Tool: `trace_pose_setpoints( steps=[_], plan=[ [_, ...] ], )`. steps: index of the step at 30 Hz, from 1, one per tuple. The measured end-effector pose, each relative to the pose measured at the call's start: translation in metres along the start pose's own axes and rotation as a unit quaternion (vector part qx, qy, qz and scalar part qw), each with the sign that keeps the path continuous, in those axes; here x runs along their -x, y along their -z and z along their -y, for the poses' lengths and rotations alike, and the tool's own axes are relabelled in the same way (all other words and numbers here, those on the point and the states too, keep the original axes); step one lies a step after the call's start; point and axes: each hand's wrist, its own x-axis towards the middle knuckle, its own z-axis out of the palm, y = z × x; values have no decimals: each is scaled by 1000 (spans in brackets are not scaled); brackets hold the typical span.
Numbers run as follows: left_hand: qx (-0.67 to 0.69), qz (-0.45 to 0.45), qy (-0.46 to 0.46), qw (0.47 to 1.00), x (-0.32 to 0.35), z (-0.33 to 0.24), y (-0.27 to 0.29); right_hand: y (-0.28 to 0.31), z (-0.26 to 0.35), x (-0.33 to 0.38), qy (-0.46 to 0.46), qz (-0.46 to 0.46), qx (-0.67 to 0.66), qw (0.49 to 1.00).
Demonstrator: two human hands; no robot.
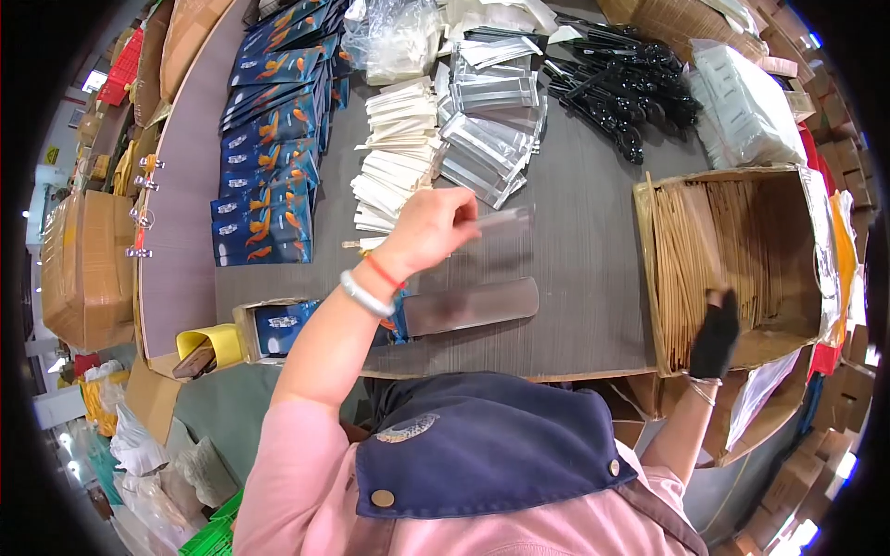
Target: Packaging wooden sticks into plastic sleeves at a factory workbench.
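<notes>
My left hand (434, 228) is over the middle of the table, thumb and fingers pinched on a small clear plastic packet (503, 223), which is blurred. Just below it a clear, brownish plastic strip (473, 307) lies flat, its left end by a blue printed packet. My right hand (716, 334), in a black glove with bare fingertips, reaches into a cardboard box (653, 278) at the right. Its fingertips are at the long wooden sticks (686, 264) inside; whether they grip any is unclear.
Blue printed packets (264, 222) overlap in rows at the left. White paper-wrapped pieces (394, 153), clear packets (487, 139) and black plastic spoons (626, 93) lie toward the back. A small open box (246, 332) of blue packets and a yellow holder (222, 345) sit front left.
</notes>
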Motion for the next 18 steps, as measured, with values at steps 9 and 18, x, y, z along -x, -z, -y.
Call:
trace_pose_setpoints(
  steps=[9, 18],
  plan=[
    [-88, -49, -13, 995, 122, -4, -6, -86, 137, 43, 220, 434, -30, 873],
    [-114, -55, -8, 992, 139, -6, -19, -146, 135, 62, 362, 386, -85, 844]
  ],
)
